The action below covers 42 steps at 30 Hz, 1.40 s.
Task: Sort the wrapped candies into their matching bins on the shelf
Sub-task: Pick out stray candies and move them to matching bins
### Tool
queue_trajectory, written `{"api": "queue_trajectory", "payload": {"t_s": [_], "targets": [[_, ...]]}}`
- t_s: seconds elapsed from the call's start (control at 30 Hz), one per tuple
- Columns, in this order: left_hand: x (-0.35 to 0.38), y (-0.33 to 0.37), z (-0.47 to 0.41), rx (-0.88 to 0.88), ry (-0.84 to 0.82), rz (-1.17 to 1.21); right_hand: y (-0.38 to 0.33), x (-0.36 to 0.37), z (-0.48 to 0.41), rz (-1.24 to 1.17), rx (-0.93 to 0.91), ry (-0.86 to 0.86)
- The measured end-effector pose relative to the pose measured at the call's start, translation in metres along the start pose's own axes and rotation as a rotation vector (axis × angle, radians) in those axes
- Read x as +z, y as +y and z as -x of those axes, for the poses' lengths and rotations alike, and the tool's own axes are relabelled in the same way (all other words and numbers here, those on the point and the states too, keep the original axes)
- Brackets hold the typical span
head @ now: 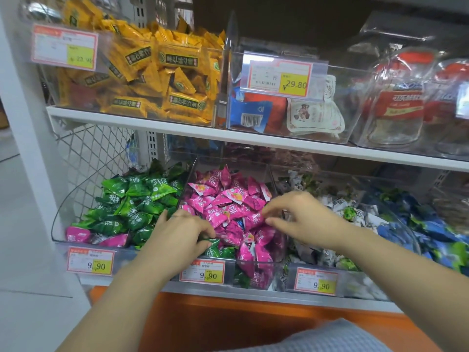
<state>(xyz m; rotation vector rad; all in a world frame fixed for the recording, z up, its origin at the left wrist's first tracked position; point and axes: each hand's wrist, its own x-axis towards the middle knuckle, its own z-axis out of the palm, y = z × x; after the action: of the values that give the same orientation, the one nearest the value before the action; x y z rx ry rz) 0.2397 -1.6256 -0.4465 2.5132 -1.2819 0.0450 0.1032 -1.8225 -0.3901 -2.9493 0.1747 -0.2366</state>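
Note:
On the lower shelf, a clear bin of green wrapped candies stands left of a clear bin of pink wrapped candies. Two pink candies lie at the front of the green bin. Several green candies lie at the front of the pink bin. My left hand reaches into the pink bin's front left and its fingers curl round a green candy. My right hand hovers over the right side of the pink bin, fingers bent and touching a pink candy; whether it holds one is unclear.
A bin of white-and-green candies and a bin of blue ones stand further right. The upper shelf carries a bin of yellow packets and bins of other snacks. Price tags hang on the bin fronts. Below is an orange panel.

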Motion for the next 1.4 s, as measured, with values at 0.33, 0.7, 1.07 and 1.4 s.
{"api": "queue_trajectory", "payload": {"t_s": [0.33, 0.7, 1.07, 1.4], "targets": [[0.001, -0.001, 0.000, 0.007, -0.027, 0.042, -0.017, 0.034, -0.050, 0.459, -0.013, -0.467], [0.000, -0.004, 0.000, 0.011, -0.035, 0.077, -0.026, 0.041, -0.050, 0.505, 0.026, -0.323], [0.004, -0.002, 0.000, 0.023, -0.072, 0.079, 0.003, 0.015, -0.018, -0.040, 0.026, 0.250], [0.006, -0.002, 0.000, 0.041, -0.067, 0.128, 0.063, 0.010, 0.026, -0.095, 0.415, 0.614]]}}
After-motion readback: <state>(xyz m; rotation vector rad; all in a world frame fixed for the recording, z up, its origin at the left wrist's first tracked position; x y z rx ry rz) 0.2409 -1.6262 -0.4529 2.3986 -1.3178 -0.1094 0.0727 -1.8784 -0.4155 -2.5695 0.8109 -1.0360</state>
